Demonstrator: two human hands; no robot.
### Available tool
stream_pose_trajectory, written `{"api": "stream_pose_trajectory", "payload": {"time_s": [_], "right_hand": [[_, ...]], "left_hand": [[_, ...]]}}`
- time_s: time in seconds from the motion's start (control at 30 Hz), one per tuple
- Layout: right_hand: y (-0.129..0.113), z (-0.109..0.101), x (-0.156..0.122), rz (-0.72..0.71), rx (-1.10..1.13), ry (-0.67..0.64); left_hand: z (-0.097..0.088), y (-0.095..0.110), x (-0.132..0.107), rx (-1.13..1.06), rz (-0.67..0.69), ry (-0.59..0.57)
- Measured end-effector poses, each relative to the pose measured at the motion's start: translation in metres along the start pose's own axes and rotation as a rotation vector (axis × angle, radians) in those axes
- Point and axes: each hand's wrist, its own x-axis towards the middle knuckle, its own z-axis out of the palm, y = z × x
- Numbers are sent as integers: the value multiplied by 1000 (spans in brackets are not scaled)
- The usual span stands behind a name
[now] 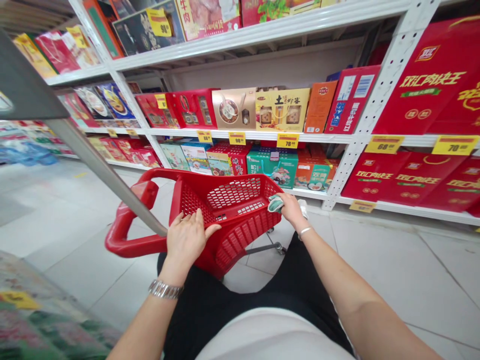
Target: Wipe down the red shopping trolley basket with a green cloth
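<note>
A red plastic shopping cart [240,232] stands right in front of my legs, its handle [135,245] to the left. My left hand [189,235] lies on the near rim by the handle, fingers stretched out and thumb apart, holding nothing. At the cart's right end, my right hand [291,209] grips a folded green and white cloth [275,204] against the rim. No goods show inside the basket. A grey metal pole [112,180] with a dark panel [30,80] rises from the handle side.
White shelves [251,134] with boxed goods run along the far side, yellow price tags on their edges. Large red boxes [427,85] fill the right section. A blurred display of packages [48,330] stands at lower left. Pale floor tiles [390,260] extend to the right.
</note>
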Motion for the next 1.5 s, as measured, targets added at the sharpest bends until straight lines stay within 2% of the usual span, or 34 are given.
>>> {"api": "stream_pose_trajectory", "payload": {"time_s": [0.13, 0.27, 0.37, 0.53, 0.6, 0.67, 0.8, 0.93, 1.2, 1.37, 1.43, 1.5], "right_hand": [[-10, 2, -10, 59, -35, 25], [-42, 1, -28, 64, -71, 43], [-83, 4, -42, -45, -73, -1], [-158, 22, -66, -290, 49, -45], [-176, 29, -71, -359, 110, -45], [-184, 32, -73, -406, 159, -41], [-172, 31, -70, -427, 191, -49], [-143, 21, -61, -333, 131, -81], [-60, -4, -38, -62, -49, -43], [-10, -11, -22, 77, -86, 42], [-2, -10, -19, 85, -76, 62], [-5, -4, -21, 79, -65, 92]], "left_hand": [[1, -1, -2, 2, -15, 6], [0, -2, -3, 0, -14, 9], [-1, -1, -2, 2, -14, 8], [-4, -1, -1, 2, 1, 1], [-5, -1, -1, -1, 7, -2], [-5, -1, -1, -6, 8, -2], [-3, -1, -1, -30, 1, 3], [-1, 0, 0, -37, -1, -5], [0, 0, -1, -82, -17, 7], [-1, 3, 0, -73, -17, 2], [-1, 4, 0, -79, -25, -1], [-1, 5, 1, -73, -34, -5]]}}
